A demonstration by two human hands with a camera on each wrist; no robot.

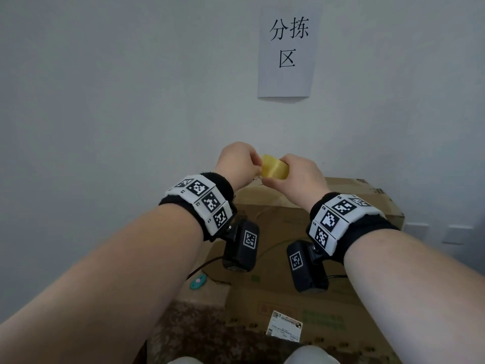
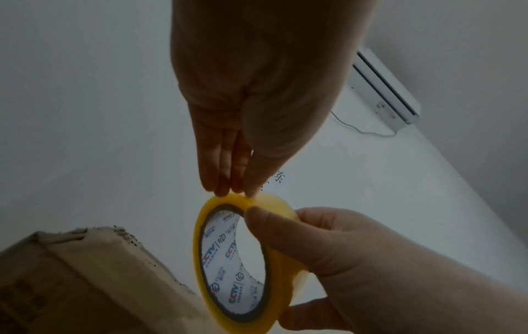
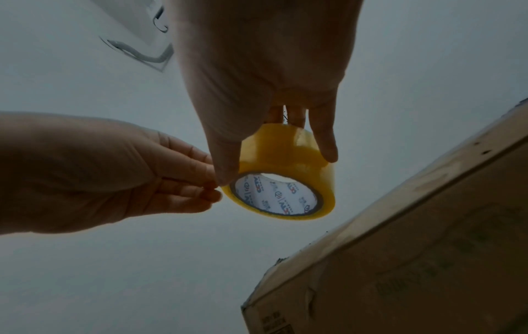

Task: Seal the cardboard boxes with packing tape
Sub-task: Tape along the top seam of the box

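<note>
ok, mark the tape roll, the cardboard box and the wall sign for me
tape roll (image 3: pixel 288 147), right wrist view, outer yellow band
cardboard box (image 1: pixel 275 227), head view, bare top panel
wall sign (image 1: pixel 287 82), head view, blank lower part

paper sign (image 1: pixel 286 52) on white wall (image 1: pixel 131 88), air conditioner (image 2: pixel 385 88), teal object (image 1: pixel 198 281)

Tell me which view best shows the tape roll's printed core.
Left wrist: the tape roll faces the lens, its core lettering sharp, right hand gripping it. Right wrist shows the core smaller and oblique. Head shows only the yellow outer face between both hands.
</note>
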